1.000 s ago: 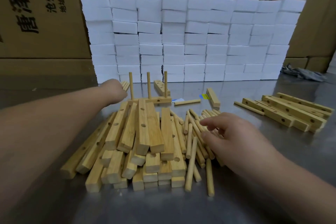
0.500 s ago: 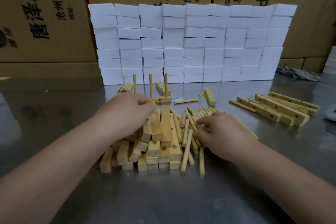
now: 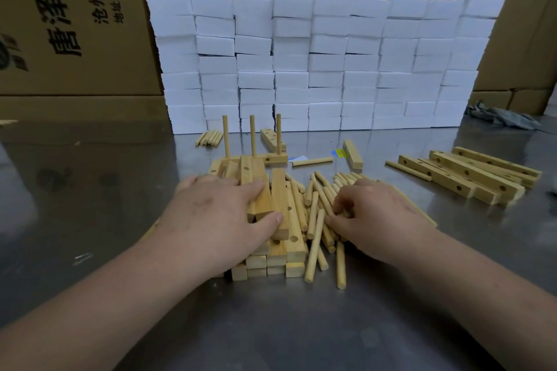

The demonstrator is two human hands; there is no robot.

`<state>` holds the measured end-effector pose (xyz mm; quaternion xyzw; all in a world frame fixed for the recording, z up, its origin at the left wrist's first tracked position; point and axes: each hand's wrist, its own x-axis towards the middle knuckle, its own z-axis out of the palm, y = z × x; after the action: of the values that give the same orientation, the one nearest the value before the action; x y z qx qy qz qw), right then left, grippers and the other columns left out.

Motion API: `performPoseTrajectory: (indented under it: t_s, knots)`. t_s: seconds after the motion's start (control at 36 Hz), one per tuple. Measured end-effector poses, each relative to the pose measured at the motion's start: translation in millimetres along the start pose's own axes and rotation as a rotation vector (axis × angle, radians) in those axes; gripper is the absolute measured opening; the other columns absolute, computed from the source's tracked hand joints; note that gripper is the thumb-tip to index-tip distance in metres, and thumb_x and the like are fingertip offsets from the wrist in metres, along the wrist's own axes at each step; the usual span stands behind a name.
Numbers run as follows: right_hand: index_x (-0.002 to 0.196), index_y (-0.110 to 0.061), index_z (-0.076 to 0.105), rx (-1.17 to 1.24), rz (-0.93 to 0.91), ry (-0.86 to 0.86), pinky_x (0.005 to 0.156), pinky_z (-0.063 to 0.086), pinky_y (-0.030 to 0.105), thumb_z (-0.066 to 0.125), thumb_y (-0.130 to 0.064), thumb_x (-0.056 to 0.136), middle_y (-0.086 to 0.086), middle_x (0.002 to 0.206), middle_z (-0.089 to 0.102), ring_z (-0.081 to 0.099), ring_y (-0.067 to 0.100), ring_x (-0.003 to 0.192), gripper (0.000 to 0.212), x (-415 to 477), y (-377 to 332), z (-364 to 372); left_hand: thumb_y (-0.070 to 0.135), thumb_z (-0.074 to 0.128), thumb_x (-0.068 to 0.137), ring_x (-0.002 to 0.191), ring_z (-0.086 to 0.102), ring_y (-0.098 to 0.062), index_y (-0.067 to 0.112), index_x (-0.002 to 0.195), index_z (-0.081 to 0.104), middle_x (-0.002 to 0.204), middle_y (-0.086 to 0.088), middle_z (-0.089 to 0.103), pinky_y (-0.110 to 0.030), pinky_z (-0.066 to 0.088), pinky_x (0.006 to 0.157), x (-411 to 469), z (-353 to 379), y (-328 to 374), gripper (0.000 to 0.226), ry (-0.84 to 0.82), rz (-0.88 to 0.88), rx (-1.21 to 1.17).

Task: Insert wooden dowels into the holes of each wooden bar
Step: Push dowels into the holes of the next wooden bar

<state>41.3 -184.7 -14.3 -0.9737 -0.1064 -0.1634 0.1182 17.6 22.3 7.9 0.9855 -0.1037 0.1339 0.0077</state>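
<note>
A pile of short wooden bars (image 3: pixel 294 245) with drilled holes lies in front of me on the metal table (image 3: pixel 90 205). My left hand (image 3: pixel 220 217) rests on top of the pile, thumb and fingers closed around one bar (image 3: pixel 278 199). To the right lies a heap of loose dowels (image 3: pixel 315 226). My right hand (image 3: pixel 376 217) lies on that heap with fingers curled into the dowels. Behind the pile stands a finished bar (image 3: pixel 272 157) with three upright dowels.
A wall of white foam blocks (image 3: pixel 325 63) stands at the back, with cardboard boxes (image 3: pixel 75 24) behind it. Longer drilled bars (image 3: pixel 470 178) lie at the right. A small dowel bundle (image 3: pixel 209 138), loose bars and a grey rag (image 3: pixel 500 117) lie farther back.
My left hand drew back from the far dowel bundle and settled onto the bar pile. My right hand closed onto the dowel heap. The camera view shifted closer and lower.
</note>
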Motion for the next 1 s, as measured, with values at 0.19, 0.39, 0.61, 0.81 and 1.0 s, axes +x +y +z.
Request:
performPoseTrajectory:
  t_s: [0.19,0.39,0.61,0.81,1.0]
  knots:
    - [0.109,-0.03,0.058,-0.041,0.002,0.033,0.07,0.03,0.022,0.05,-0.049,0.086,-0.009,0.096,0.049,0.043,0.009,0.087,0.031,1.6,-3.4,3.0,0.071,0.018,0.077,0.121,0.045,-0.012,0.041,0.136,0.04,0.126,0.013,0.057,-0.034,0.023,0.107,-1.8,-1.9,1.6,0.07,0.087,0.004,0.024]
    - [0.098,-0.021,0.066,-0.073,0.013,0.046,0.065,0.037,0.025,0.048,-0.039,0.087,-0.004,0.093,0.056,0.05,0.013,0.084,0.028,5.2,-5.8,5.9,0.066,0.035,0.083,0.103,0.054,-0.012,0.038,0.12,0.054,0.107,0.013,0.065,-0.033,0.035,0.098,-2.3,-4.1,4.1,0.051,0.189,-0.023,0.024]
    - [0.122,-0.03,0.055,-0.02,0.017,0.111,0.051,0.022,0.012,0.049,-0.034,0.087,-0.008,0.096,0.06,0.04,0.005,0.077,0.036,7.2,-4.5,4.5,0.052,0.04,0.091,0.103,0.056,-0.014,0.038,0.127,0.052,0.112,0.014,0.064,-0.032,0.036,0.097,0.9,-0.9,-2.9,0.041,0.305,-0.062,-0.074]
    - [0.123,-0.025,0.054,-0.021,0.075,0.16,0.065,0.036,0.022,0.046,-0.028,0.089,-0.004,0.102,0.063,0.053,0.014,0.088,0.035,6.2,-5.1,-0.1,0.024,0.046,0.094,0.104,0.058,-0.015,0.028,0.125,0.058,0.119,0.01,0.063,-0.028,0.04,0.079,-2.8,0.8,-2.6,0.033,0.434,-0.041,-0.248]
    - [0.126,-0.018,0.053,0.005,0.14,0.284,0.07,0.036,0.026,0.038,-0.015,0.094,0.004,0.116,0.052,0.053,0.021,0.095,0.035,5.5,-0.1,-12.1,0.014,0.05,0.092,0.094,0.055,-0.008,0.024,0.12,0.063,0.121,0.011,0.061,-0.015,0.035,0.067,-5.6,0.8,-1.2,0.033,0.514,0.008,-0.414]
